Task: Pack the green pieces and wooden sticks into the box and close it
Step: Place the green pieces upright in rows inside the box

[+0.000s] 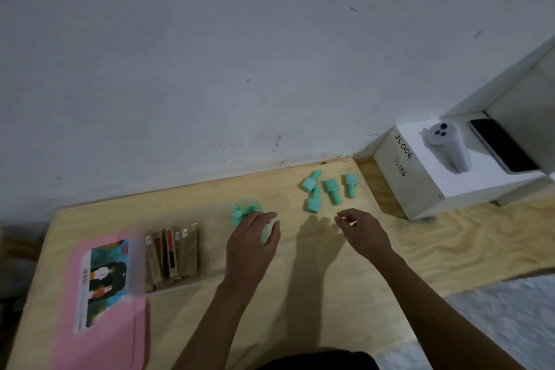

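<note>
Left hand (253, 245) closes around several green pieces (240, 213). Right hand (363, 230) hovers empty, fingers loosely spread, near four loose pieces (329, 189). Sticks (172, 252) lie in the open box (138, 255) at left.

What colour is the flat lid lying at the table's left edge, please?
Pink, with a colourful picture label; the flat lid shows in the head view.

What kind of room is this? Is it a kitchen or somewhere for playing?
Probably not a kitchen. It looks like a plain indoor work corner: a bare plywood table pushed against a scuffed white wall, with a white box hand-marked "JS006" holding a game-style controller and a phone.
</note>
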The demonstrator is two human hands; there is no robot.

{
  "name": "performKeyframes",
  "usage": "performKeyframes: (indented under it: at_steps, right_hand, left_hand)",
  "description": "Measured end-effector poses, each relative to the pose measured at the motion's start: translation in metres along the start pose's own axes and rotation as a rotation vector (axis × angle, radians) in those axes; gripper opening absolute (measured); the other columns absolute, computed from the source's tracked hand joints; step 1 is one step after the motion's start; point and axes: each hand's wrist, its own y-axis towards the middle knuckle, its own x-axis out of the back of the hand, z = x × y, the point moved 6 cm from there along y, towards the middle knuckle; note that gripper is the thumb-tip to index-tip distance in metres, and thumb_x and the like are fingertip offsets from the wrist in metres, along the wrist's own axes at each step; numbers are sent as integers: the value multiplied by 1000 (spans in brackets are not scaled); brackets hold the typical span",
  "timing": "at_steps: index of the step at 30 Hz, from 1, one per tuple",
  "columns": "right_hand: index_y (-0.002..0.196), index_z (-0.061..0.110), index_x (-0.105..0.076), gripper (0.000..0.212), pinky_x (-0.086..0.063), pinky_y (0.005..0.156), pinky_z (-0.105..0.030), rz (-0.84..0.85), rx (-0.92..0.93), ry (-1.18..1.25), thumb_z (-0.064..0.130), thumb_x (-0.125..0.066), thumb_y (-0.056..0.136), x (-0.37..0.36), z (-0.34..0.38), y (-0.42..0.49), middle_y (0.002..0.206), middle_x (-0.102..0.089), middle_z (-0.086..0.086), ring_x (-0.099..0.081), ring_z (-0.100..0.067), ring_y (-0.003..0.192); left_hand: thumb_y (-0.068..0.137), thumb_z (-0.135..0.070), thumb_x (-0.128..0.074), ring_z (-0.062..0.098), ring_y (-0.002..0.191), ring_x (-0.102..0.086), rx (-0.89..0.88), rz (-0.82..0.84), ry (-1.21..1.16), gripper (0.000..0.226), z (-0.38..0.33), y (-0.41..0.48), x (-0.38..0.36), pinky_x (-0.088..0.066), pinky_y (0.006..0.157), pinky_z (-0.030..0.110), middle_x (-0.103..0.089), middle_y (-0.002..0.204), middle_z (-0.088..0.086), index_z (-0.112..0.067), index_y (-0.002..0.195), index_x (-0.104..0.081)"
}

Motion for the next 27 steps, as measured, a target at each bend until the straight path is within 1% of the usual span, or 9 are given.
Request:
performKeyframes:
  at_steps: [3,5,10,12,15,20,22,24,27]
  right_hand:
    - [112,26,-69,28,-51,80,-30,73,-87,20,40,-62,89,6,-33,9,104,-70,3,-63,-13,91]
    - [117,28,-66,31,-52,82,-31,126,-97,-3,43,-59,91,4,-42,14,107,-69,3,-63,-14,92]
    - [130,31,-56,43,-51,86,-35,149,-158,-15,48,-53,91,-5,-36,39,123,-65,1,-62,-18,106]
    - [125,27,-57,41,-53,81,-35,109,-178,-42,49,-51,91,-9,-26,52,116,-67,-1,-65,-20,100]
    - [109,21,-61,40,-54,70,-34,53,-194,-86,53,-48,91,-18,-15,67,96,-68,-2,-66,-20,82]
    - [118,23,-58,37,-40,66,-30,-2,-231,-133,48,-42,96,-11,-15,73,102,-68,-1,-66,-22,88]
    - [120,26,-58,37,-41,68,-30,-19,-266,-82,50,-43,96,-7,-23,68,106,-69,0,-66,-21,92]
    - [122,26,-59,35,-46,71,-30,-48,-271,96,46,-49,95,-5,-33,61,109,-69,2,-66,-19,94]
    - [115,17,-65,28,-54,77,-34,-129,-261,450,34,-60,93,4,-40,48,106,-71,0,-66,-17,96]
  left_hand:
    - [85,-30,-62,5,69,-53,6,150,-141,20,-29,22,-27,-46,64,20,-63,86,-12,-25,104,-68]
    - [86,-35,-60,9,70,-54,82,292,-198,28,-41,36,-58,-49,65,27,-61,91,-11,-26,112,-63]
    - [87,-43,-56,25,114,-54,361,587,-50,51,-31,55,-142,-46,93,37,-53,126,7,-16,129,-47]
    - [87,-45,-54,28,118,-52,440,661,66,56,-20,57,-164,-46,94,42,-49,129,10,-15,133,-43]
    - [88,-45,-52,28,109,-55,462,661,212,52,-9,64,-182,-50,86,43,-48,122,8,-17,131,-44]
    - [89,-33,-54,27,106,-58,392,597,287,41,-10,70,-192,-51,85,40,-57,120,8,-14,125,-50]
    - [88,-27,-54,28,108,-59,403,587,212,42,-10,71,-191,-50,88,40,-59,121,10,-12,127,-49]
    - [87,-23,-55,28,104,-61,519,597,46,42,-8,71,-185,-51,88,38,-62,117,11,-10,126,-52]
    - [87,-20,-50,21,61,-55,882,607,-487,28,-12,65,-169,-50,60,36,-59,78,9,-4,108,-59]
